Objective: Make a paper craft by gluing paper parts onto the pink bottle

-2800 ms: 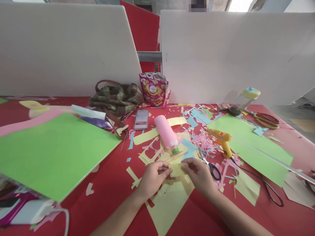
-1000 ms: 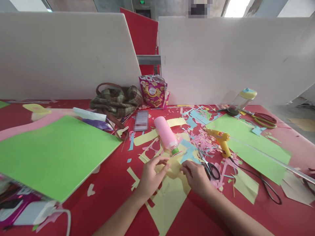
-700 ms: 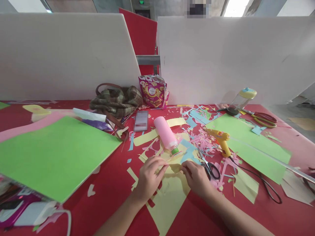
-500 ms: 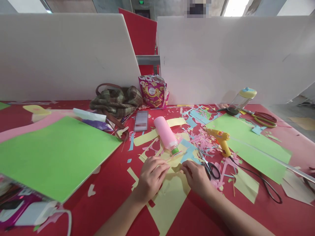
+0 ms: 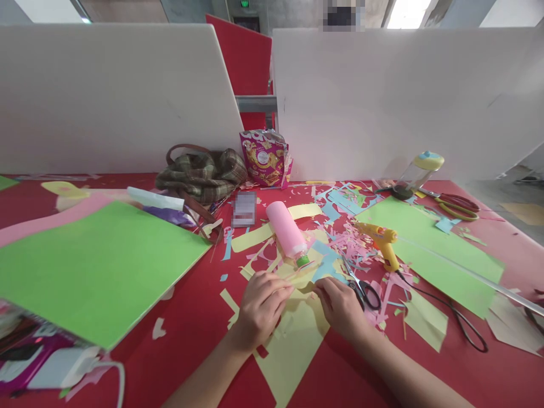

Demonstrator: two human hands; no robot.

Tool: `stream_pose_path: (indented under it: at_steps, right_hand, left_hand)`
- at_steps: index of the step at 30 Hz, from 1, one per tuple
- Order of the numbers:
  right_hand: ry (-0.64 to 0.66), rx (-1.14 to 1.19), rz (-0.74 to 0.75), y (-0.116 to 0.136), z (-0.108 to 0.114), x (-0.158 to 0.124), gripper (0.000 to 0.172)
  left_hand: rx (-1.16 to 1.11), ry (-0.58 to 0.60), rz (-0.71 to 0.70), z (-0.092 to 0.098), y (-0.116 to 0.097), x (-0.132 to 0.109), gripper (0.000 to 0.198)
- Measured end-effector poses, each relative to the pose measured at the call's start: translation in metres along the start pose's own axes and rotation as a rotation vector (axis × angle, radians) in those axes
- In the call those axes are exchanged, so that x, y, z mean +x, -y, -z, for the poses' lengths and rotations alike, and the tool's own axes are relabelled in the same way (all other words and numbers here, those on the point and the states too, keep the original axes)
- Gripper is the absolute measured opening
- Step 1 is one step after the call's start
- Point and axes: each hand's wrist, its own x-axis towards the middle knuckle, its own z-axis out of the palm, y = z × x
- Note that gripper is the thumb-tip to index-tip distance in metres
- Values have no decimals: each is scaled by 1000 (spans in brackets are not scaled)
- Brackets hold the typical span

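Observation:
Between my two hands runs a small piece of yellow paper (image 5: 305, 286), pinched at both ends. My left hand (image 5: 262, 306) has its thumb and fingers closed on the left end. The right end is in the closed fingertips of my right hand (image 5: 340, 303). Below them lies a larger yellow sheet (image 5: 293, 345), pointed toward me. Just beyond my fingers, a pink-wrapped bottle (image 5: 285, 229) with a green cap (image 5: 302, 261) rests on its side. Scissors with black handles (image 5: 366, 293) lie right beside my right hand, partly hidden by it.
A yellow glue gun (image 5: 385, 243) with a trailing cord lies to the right, near a green sheet (image 5: 450, 260). Pink and blue paper scraps (image 5: 351, 241) surround it. Another green sheet (image 5: 102, 260) covers the left side. A plaid bag (image 5: 204, 173) and a snack bag (image 5: 266, 158) stand behind.
The yellow paper strip now lies flatter and straighter between my fingers. Both hands stay in nearly the same place, and the things on the table have not moved.

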Motion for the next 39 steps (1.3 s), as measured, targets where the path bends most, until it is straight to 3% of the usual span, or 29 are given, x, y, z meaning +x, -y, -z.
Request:
stream_pose_path:
  at_steps: [6,13,18,23,26,33,39]
  right_hand:
    - [-67,-116,121,-5,1,-1,14]
    - [-31,-163,247,-6,2,-4,14]
    - [-71,-114,186,3,7,0,15]
    - [-41,-2,107,12,6,0,53]
    - [-16,48,103,14,0,-4,56]
    - [25,247,61,12,5,2,37]
    - [21,203,93,9,12,8,31]
  left_hand:
    - [-57,88,-49,1,-4,2,26]
    - [-95,167,15,0,-6,3,20]
    - [-183,128,214,-1,-8,6,18]
    - [-309,140,483,-1,-15,10,13]
    - [-381,160,559,-4,-20,8,12]
    - [-382,154,526,-5,-20,6,20]
    - [-289,134,291,-1,-13,11,18]
